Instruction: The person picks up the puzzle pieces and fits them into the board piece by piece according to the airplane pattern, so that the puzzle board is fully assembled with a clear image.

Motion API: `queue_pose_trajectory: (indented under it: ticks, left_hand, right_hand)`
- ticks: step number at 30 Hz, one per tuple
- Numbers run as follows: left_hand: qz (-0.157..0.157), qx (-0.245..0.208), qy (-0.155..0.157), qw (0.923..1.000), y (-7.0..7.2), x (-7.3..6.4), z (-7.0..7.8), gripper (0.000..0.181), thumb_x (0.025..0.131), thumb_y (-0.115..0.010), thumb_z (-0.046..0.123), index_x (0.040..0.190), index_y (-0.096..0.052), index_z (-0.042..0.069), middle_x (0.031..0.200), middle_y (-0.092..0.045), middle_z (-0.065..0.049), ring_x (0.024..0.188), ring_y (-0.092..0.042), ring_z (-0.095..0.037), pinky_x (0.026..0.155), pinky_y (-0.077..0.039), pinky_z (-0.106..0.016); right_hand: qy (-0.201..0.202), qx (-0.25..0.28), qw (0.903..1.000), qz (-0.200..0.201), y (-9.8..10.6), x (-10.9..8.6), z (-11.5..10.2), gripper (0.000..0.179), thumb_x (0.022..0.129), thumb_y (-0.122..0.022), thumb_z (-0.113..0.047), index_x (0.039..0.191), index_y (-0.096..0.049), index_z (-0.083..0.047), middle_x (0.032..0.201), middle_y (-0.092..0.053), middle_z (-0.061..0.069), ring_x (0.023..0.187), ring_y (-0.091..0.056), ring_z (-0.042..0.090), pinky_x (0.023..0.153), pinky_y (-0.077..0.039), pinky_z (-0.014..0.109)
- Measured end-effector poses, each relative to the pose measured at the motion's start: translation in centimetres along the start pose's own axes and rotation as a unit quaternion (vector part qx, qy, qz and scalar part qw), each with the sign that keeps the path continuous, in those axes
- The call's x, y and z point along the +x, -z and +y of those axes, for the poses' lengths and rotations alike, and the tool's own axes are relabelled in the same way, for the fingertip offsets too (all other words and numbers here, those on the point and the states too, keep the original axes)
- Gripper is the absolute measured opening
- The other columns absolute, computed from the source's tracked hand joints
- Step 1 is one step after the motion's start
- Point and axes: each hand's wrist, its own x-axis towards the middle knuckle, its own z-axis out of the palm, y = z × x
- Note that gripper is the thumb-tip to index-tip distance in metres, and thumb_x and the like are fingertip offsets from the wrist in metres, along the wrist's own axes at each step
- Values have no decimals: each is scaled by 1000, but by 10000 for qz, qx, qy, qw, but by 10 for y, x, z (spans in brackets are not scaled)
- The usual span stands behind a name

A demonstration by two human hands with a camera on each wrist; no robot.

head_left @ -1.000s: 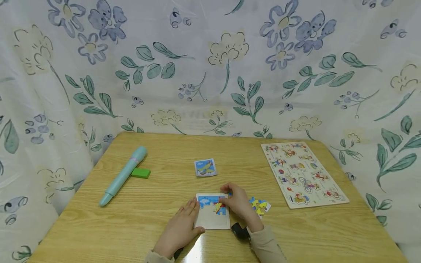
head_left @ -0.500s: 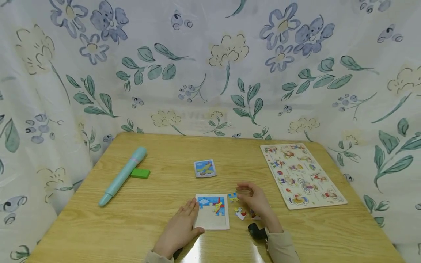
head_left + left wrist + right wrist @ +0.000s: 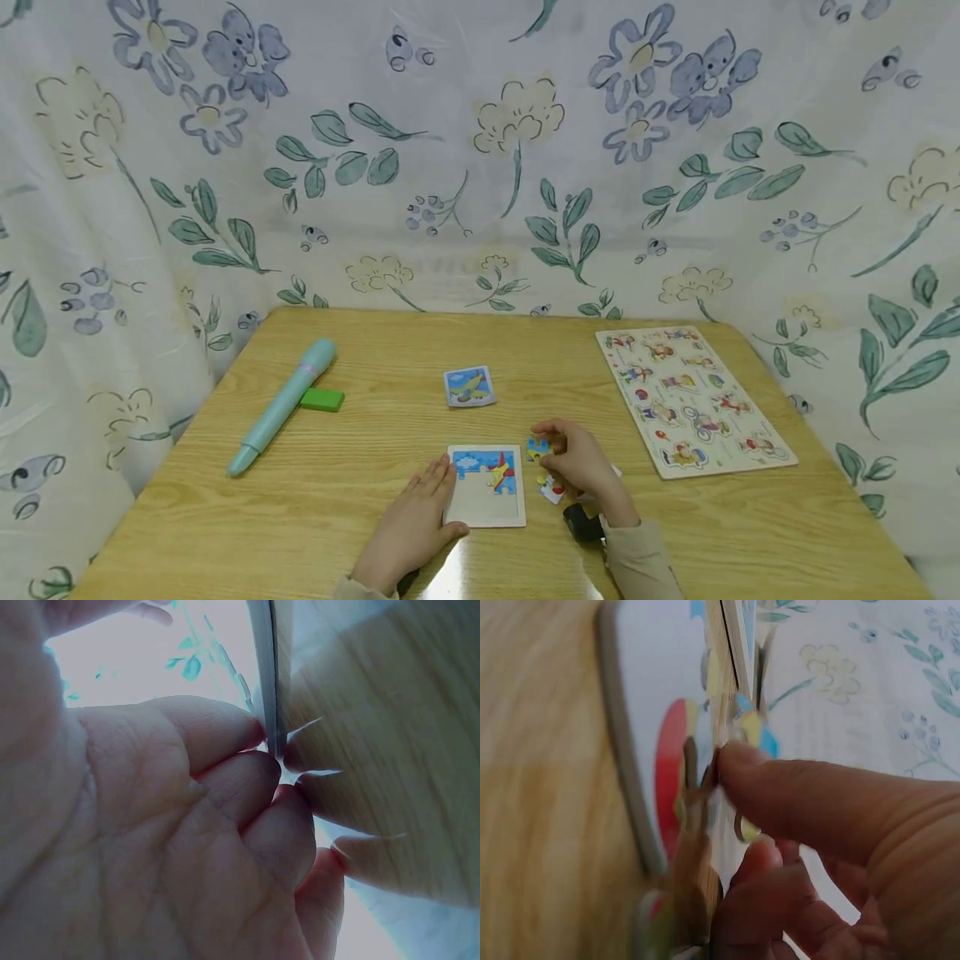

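Note:
A small square jigsaw tray (image 3: 483, 507) lies on the table, its upper part filled with joined blue, red and yellow pieces. My left hand (image 3: 412, 525) lies flat along its left side. Extended left fingers (image 3: 247, 787) touch the tray's edge in the left wrist view. Right of the tray, my right hand (image 3: 583, 467) has its thumb and index finger at a blue-and-yellow puzzle piece (image 3: 537, 451), seemingly pinching it; the right wrist view is partly blurred. Another puzzle piece (image 3: 551, 490), white, red and yellow, lies just below. More pieces are partly hidden under the right hand.
A picture card (image 3: 469, 387) with an airplane lies beyond the tray. At left are a turquoise marker-shaped stick (image 3: 281, 408) and a green block (image 3: 322, 400). A large figure puzzle board (image 3: 690, 404) lies at right. A floral curtain (image 3: 480, 167) hangs behind the table.
My right hand has left the tray's upper right area, moved right to the loose pieces, and lowered onto the blue-and-yellow puzzle piece. My left hand has stayed at the tray.

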Motion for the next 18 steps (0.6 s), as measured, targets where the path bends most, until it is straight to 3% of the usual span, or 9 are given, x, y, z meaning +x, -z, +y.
queue_pose_trajectory:
  ticks: [4, 9, 12, 16, 18]
  left_hand:
    - [-23, -53, 23, 10000, 1, 0, 0, 83, 83, -69, 44, 141, -42, -8, 154, -33, -25, 141, -35, -40, 113, -33, -58]
    - [-26, -99, 33, 9999, 1, 0, 1, 83, 83, -70, 44, 141, -42, -8, 153, -33, -25, 141, -35, -41, 113, -32, -59]
    - [-4, -99, 52, 9999, 1, 0, 1, 83, 83, -70, 43, 141, -42, -8, 153, -34, -25, 141, -35, -41, 113, -32, -58]
    - [22, -85, 71, 9999, -1, 0, 0, 84, 83, -70, 44, 141, -41, -8, 153, -34, -25, 141, -36, -41, 114, -32, -58]
    - [8, -96, 63, 9999, -1, 0, 0, 84, 83, -69, 44, 142, -41, -9, 153, -34, -25, 141, -36, -41, 113, -32, -58]
  right_hand:
    - [-87, 272, 9995, 157, 0, 3, -1, 32, 82, -67, 7, 112, -67, -5, 94, -61, 7, 81, -55, 13, 70, -48, 21]
    - [-173, 845, 9953, 434, -3, 5, -5, 29, 84, -69, 3, 112, -66, -2, 93, -62, 10, 80, -60, 13, 67, -50, 17]
    - [23, 1127, 9934, 215, -9, 6, -10, 29, 85, -71, -3, 113, -65, 0, 92, -63, 9, 76, -60, 11, 59, -50, 20]
    - [425, 1461, 9875, -420, -25, 8, -16, 31, 86, -70, -5, 114, -62, 4, 89, -63, 7, 66, -57, 8, 49, -46, 20]
    - [443, 1513, 9853, -663, -34, 8, -22, 32, 86, -70, -4, 115, -61, 5, 88, -64, 9, 63, -55, 7, 49, -45, 19]
